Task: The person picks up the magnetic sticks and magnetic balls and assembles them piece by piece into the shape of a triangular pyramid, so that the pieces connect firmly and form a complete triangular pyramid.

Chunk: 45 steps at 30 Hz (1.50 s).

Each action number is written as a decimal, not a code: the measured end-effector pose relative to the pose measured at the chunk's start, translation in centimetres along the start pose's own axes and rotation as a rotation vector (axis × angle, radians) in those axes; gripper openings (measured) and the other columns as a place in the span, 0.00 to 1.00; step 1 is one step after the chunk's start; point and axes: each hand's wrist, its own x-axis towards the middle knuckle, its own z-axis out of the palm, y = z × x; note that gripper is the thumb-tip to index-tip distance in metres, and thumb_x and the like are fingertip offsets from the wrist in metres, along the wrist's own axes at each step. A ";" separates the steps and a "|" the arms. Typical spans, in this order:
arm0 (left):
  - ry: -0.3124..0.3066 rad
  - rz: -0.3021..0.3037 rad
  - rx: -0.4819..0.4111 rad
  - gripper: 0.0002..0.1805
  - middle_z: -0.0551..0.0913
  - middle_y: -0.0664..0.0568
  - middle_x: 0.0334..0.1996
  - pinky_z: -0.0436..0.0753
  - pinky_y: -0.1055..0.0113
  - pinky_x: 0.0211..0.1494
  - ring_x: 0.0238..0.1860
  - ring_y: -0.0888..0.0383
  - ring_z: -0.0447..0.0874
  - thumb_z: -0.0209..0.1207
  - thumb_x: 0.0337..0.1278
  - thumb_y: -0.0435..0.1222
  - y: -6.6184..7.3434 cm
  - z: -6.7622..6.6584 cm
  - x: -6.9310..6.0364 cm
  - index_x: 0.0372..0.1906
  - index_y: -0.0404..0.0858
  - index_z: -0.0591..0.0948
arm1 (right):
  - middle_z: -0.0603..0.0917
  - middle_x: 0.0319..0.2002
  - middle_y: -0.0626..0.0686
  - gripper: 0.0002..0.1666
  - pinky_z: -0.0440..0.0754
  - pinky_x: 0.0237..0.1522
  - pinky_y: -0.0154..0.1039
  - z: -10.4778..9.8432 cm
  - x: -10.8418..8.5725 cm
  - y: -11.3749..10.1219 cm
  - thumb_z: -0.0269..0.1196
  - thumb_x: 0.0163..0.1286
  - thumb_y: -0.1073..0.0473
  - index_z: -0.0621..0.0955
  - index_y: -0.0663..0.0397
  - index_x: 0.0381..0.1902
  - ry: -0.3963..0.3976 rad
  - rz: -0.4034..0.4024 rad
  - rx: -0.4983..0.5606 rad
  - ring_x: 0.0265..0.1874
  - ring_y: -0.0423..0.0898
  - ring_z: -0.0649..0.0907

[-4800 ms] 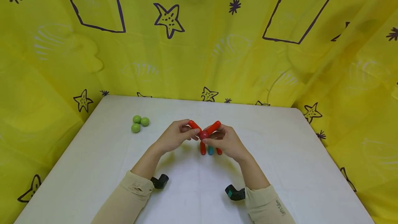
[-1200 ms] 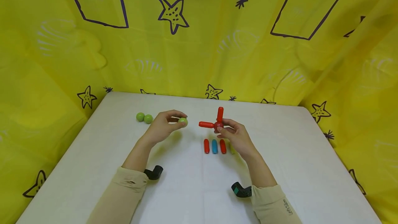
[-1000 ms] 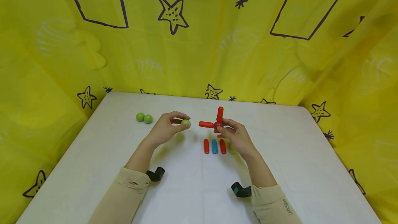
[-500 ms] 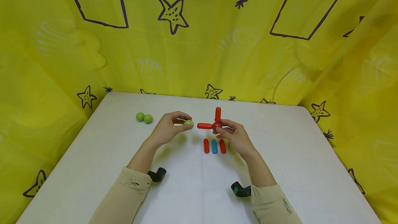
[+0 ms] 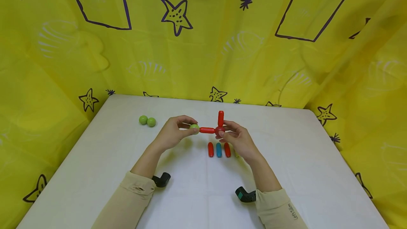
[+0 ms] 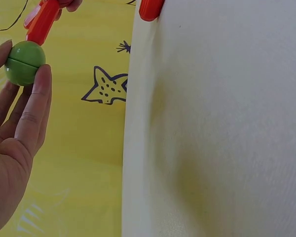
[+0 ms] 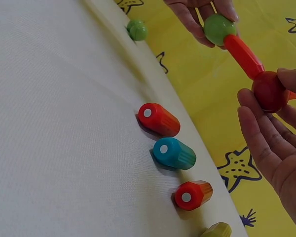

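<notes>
My left hand [image 5: 173,132] pinches a green ball [image 6: 24,63] between thumb and fingers. The ball touches the free end of a red rod [image 5: 207,130]. At that rod's other end is a dark red ball [image 7: 270,92], which my right hand [image 5: 239,139] grips with thumb and fingers. A second red rod [image 5: 220,118] sticks out from the red ball, toward the back in the head view. Both hands hold the joined pieces above the white table [image 5: 190,200].
Below the hands lie two red rods [image 7: 159,119] [image 7: 193,195], a blue rod [image 7: 174,153] between them and a yellow rod [image 7: 218,230], partly hidden in the head view. Two green balls [image 5: 147,121] sit at the back left. A yellow patterned curtain [image 5: 203,45] surrounds the table.
The left hand took one of three green balls from the back left and brought it right. The gap to the red rod has closed; the right hand moved slightly left.
</notes>
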 end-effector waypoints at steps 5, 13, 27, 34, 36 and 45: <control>-0.002 -0.006 -0.005 0.17 0.89 0.54 0.47 0.84 0.59 0.54 0.56 0.51 0.84 0.72 0.60 0.45 0.0 0.0 0.0 0.51 0.46 0.87 | 0.84 0.59 0.60 0.32 0.82 0.64 0.51 0.0 0.0 0.1 0.63 0.77 0.53 0.70 0.50 0.75 -0.006 0.005 -0.013 0.55 0.61 0.87; 0.000 -0.014 -0.009 0.15 0.89 0.54 0.46 0.85 0.60 0.53 0.55 0.52 0.84 0.72 0.60 0.44 0.0 0.1 0.0 0.50 0.47 0.88 | 0.84 0.58 0.60 0.32 0.83 0.62 0.46 0.0 0.0 0.4 0.63 0.78 0.54 0.70 0.51 0.75 -0.028 0.006 -0.014 0.55 0.61 0.87; -0.032 -0.028 -0.023 0.16 0.90 0.54 0.47 0.84 0.60 0.53 0.54 0.52 0.84 0.72 0.61 0.44 -0.3 -0.1 0.1 0.52 0.45 0.88 | 0.82 0.59 0.61 0.31 0.80 0.66 0.50 -0.2 -0.1 0.2 0.62 0.78 0.55 0.71 0.52 0.75 -0.070 0.012 -0.020 0.53 0.53 0.89; -0.101 -0.067 -0.008 0.19 0.90 0.52 0.48 0.82 0.60 0.52 0.51 0.54 0.87 0.71 0.61 0.44 -0.6 -0.7 0.0 0.54 0.42 0.87 | 0.83 0.60 0.61 0.31 0.81 0.66 0.53 0.0 0.0 0.1 0.62 0.78 0.54 0.72 0.52 0.74 -0.072 0.022 -0.010 0.54 0.55 0.89; -0.120 -0.072 0.000 0.20 0.90 0.52 0.49 0.82 0.59 0.53 0.52 0.54 0.88 0.72 0.61 0.43 -0.7 -0.8 -0.1 0.55 0.41 0.86 | 0.83 0.59 0.60 0.30 0.81 0.65 0.51 0.2 0.1 0.2 0.63 0.77 0.53 0.73 0.51 0.73 -0.061 0.029 -0.017 0.54 0.55 0.89; -0.238 -0.072 0.115 0.18 0.86 0.52 0.49 0.85 0.59 0.56 0.52 0.54 0.88 0.74 0.58 0.41 -1.9 0.0 0.1 0.52 0.42 0.86 | 0.89 0.53 0.59 0.27 0.86 0.52 0.46 0.6 0.1 0.4 0.66 0.74 0.54 0.78 0.48 0.69 -0.038 0.023 -0.064 0.50 0.56 0.89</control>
